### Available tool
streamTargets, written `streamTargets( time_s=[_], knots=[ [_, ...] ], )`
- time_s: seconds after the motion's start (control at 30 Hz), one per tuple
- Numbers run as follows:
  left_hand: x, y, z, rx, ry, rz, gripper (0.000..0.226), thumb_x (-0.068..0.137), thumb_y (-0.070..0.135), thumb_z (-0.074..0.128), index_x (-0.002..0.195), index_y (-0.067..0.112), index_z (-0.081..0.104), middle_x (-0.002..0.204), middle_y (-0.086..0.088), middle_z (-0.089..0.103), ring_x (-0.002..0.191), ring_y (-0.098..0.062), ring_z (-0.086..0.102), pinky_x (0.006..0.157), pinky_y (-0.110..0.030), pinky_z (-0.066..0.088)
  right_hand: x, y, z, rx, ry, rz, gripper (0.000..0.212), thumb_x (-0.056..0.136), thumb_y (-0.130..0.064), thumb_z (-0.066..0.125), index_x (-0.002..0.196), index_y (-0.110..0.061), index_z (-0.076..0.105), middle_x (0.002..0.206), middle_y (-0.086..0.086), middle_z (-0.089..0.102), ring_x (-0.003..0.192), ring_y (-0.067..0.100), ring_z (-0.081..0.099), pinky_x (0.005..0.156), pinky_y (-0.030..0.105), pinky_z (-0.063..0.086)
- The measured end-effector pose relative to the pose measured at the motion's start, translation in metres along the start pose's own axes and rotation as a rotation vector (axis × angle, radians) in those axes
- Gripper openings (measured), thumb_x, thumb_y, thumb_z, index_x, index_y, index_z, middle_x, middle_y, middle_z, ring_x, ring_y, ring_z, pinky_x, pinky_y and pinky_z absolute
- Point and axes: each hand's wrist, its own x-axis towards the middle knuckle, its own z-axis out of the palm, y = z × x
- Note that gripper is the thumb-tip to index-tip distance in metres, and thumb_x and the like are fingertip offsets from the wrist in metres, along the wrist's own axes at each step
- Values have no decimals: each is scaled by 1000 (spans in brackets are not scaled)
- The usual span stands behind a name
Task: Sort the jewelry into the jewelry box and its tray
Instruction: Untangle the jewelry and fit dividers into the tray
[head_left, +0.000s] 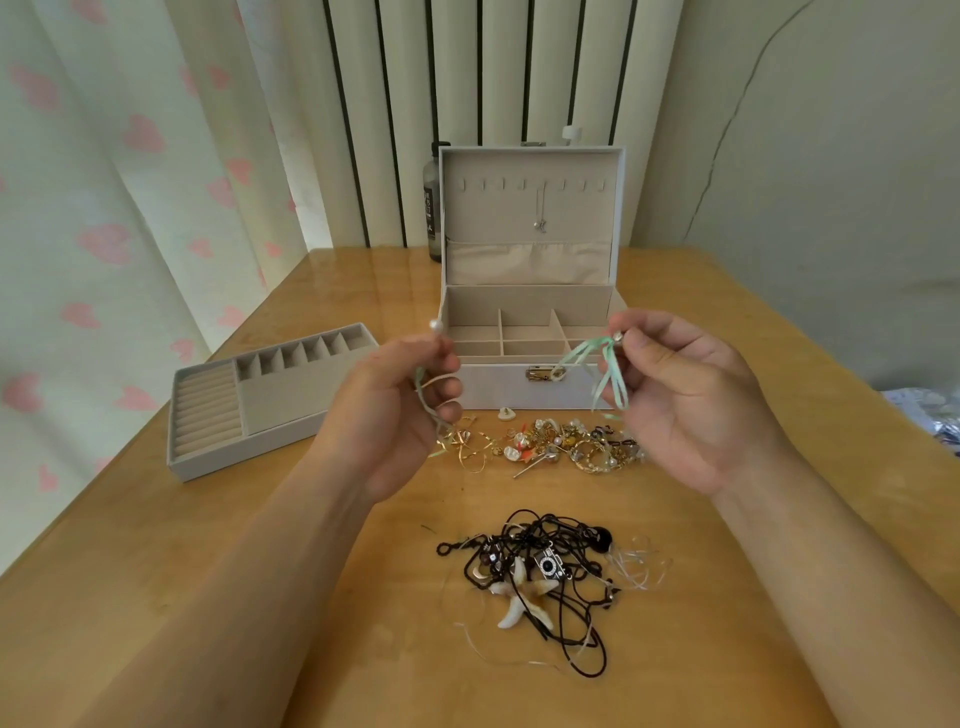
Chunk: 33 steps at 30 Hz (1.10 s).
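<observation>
Here, nearest you on the glossy wooden table, lies a tangle of black cords. Beyond it, your left hand pinches a pearl-tipped green ribbon piece, and your right hand pinches its mate, perhaps an earring pair. Behind them a gold heap, then the open jewelry box, its tray left of it, heart-print curtains behind.

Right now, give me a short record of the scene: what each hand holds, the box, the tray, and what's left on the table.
left hand: pinching a pearl-tipped green ribbon piece
right hand: pinching a green ribbon piece
jewelry box: lid open, one necklace hung inside lid
tray: beside box, shows nothing in it
table: gold pile, black cord tangle
</observation>
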Motion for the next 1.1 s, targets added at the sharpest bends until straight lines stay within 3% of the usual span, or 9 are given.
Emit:
streamTargets(
  time_s=[0.17, 0.37, 0.43, 0.6, 0.8, 0.93, 1.1],
  knots=[
    [-5, -8, 11, -19, -150, 13, 8, 88, 14, 66, 88, 6, 68, 93, -13, 69, 89, -27, 70, 73, -31, 58, -1, 9, 5, -62, -61, 27, 23, 63, -15, 80, 84, -9, 77, 76, 10, 65, 67, 15, 61, 60, 25, 49],
    [-10, -14, 23, 10, -167, -22, 10, 88, 9, 61, 90, 2, 68, 114, -31, 66, 101, -39, 66, 82, -44, 56, 0, 23, 18, -253, -72, -26, 14, 67, -14, 81, 81, -12, 78, 71, 10, 67, 65, 17, 61, 53, 25, 43],
    [-9, -16, 23, 12, -172, -64, 10, 88, 10, 62, 89, 3, 69, 111, -32, 67, 100, -39, 68, 82, -47, 57, 1, 27, 20, -339, -63, -75, 8, 75, -9, 75, 82, -13, 77, 71, 9, 69, 64, 19, 61, 52, 25, 43],
    [-8, -18, 23, 16, -171, -172, 14, 92, 9, 61, 99, -2, 64, 85, -22, 66, 69, -28, 68, 64, -40, 63, 2, 32, 20, -497, -42, -183, 17, 84, 6, 69, 86, -10, 74, 74, 4, 72, 63, 8, 62, 55, 18, 46],
    [-6, -20, 23, 105, -116, -177, 9, 96, 6, 57, 95, 1, 64, 76, -17, 63, 53, -20, 57, 42, -24, 45, 0, 35, 20, -639, -95, -229, 25, 85, 9, 69, 92, -15, 71, 85, 9, 74, 74, 9, 70, 64, 17, 52],
    [-6, -18, 22, 180, -105, -180, 6, 95, 6, 60, 92, 1, 63, 68, -11, 56, 46, -15, 45, 39, -21, 32, 2, 38, 13, -759, -137, -195, 35, 90, 1, 68, 108, -29, 69, 96, -4, 72, 84, 14, 71, 67, 23, 53],
    [-6, -17, 20, 232, -134, -217, 7, 95, 3, 59, 91, -1, 63, 66, -11, 52, 46, -14, 44, 40, -21, 31, 1, 38, 11, -886, -235, -199, 36, 94, -6, 62, 115, -35, 69, 97, -5, 71, 85, 17, 68, 74, 35, 58]
  ],
)
